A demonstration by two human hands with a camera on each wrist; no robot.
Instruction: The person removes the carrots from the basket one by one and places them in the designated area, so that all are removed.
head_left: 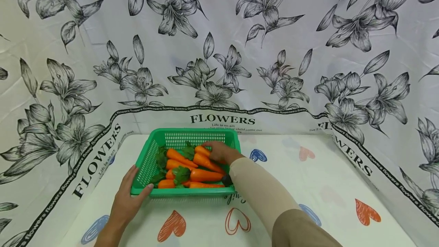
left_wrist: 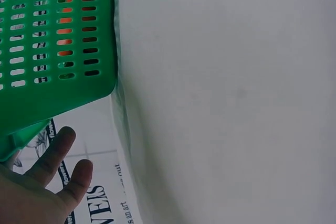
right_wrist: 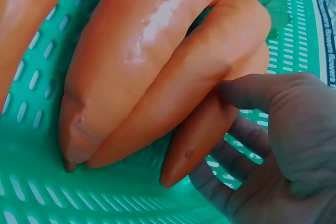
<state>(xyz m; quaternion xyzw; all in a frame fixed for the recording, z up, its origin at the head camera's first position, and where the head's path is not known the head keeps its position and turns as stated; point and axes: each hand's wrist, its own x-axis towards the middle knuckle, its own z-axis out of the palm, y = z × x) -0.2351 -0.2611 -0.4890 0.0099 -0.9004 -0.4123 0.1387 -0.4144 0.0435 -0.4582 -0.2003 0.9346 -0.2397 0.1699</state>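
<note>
A green basket holds several orange carrots with green leafy tops. My left hand lies at its near left corner, thumb at the front rim and fingers along the left side. Two of its fingers stand out straight below the basket wall in the left wrist view, where the left hand is partly cut off. Inside the basket at the right, my right hand pinches a carrot, the thumb on one side and fingers behind it. Larger carrots lie beside the right hand.
The basket stands on a white table cover with red and blue hearts. Behind and at both sides hangs a white cloth printed with black flowers and lettering. A dark round thing shows near the basket's right front corner.
</note>
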